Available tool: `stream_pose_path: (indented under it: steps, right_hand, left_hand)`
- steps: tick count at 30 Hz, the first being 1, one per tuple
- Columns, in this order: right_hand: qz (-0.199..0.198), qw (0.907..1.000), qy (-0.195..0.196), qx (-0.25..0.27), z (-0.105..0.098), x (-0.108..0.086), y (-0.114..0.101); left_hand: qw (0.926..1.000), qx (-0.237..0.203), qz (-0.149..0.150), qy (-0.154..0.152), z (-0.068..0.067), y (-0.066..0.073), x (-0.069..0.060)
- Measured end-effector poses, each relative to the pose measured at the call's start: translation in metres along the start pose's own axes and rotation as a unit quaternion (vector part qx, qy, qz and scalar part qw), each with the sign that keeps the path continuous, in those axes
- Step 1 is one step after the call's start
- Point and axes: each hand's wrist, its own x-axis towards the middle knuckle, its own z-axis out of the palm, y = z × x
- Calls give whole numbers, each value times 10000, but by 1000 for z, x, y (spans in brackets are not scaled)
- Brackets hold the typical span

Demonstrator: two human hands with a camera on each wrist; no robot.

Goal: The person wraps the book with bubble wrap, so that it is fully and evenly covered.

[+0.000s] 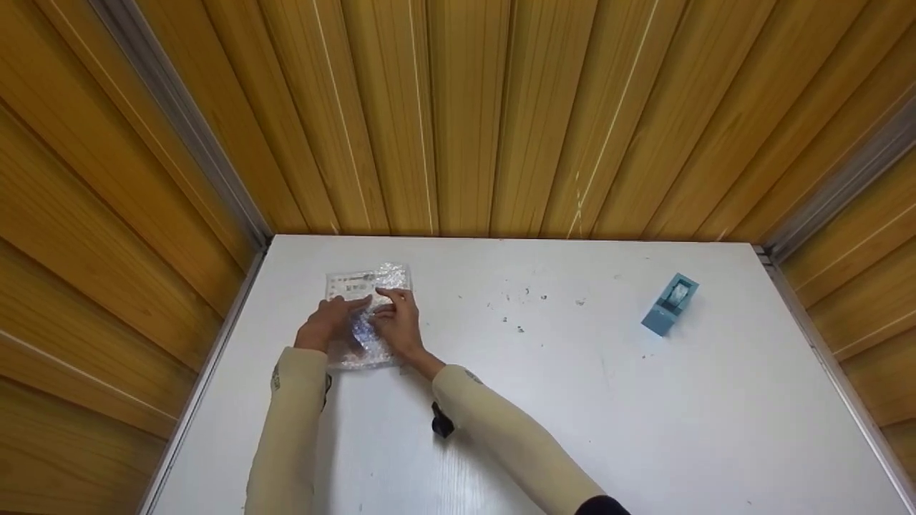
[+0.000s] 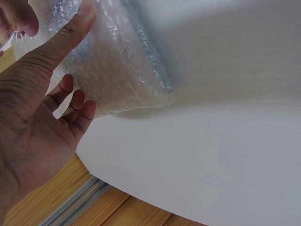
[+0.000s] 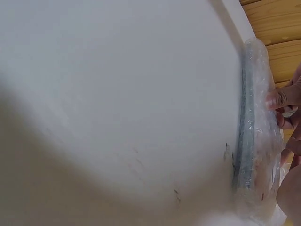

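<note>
A flat package in clear bubble wrap (image 1: 343,287) lies at the left of the white table, printed marks showing through near its far edge. My left hand (image 1: 323,325) holds the package at its left side. In the left wrist view the left thumb (image 2: 70,30) lies across the wrap, and several fingers (image 2: 77,108) curl at the package's edge. The right hand (image 1: 401,322) bends over the package from the right, its fingertips close to the left hand's. Thin clear film stretches by those fingertips in the left wrist view, where they seem to pinch the wrap.
A blue tape dispenser-like box (image 1: 669,304) stands at the right of the table (image 1: 572,400). Small dark marks or bits (image 1: 520,329) are scattered mid-table. Wood-patterned walls (image 1: 465,121) enclose the back and both sides.
</note>
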Motion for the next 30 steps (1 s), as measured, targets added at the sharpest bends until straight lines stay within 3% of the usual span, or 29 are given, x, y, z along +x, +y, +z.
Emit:
stream_pose_path:
  steps: [4, 6, 9, 12, 15, 23, 27, 30]
  right_hand:
    - [-203, 9991, 20, 366, 0, 0, -5]
    - [-90, 9984, 42, 558, 1, 0, -10]
    - [596, 9955, 38, 739, 2, 0, -15]
    - [1534, 9849, 20, 798, 4, 0, -19]
    - [1977, 9771, -16, 787, 4, 0, -21]
    - [2054, 9766, -100, 625, 0, -1, -24]
    - [2088, 9764, -127, 535, -1, -2, -20]
    - [1896, 9808, -154, 430, 0, -5, -15]
  left_hand:
    - [10000, 29, 23, -9, -2, -3, 2]
    - [10000, -22, 18, 10, -3, -3, 2]
    - [10000, -59, -43, 40, -4, -3, 2]
    - [9999, -60, -119, 1, -4, -2, 1]
    - [9997, -165, -164, -24, -4, -1, -1]
    - [9991, -387, -191, 36, -4, 0, -4]
    - [9995, -293, -102, 99, -1, -1, -4]
    - [9998, -145, -36, 132, 1, -1, -3]
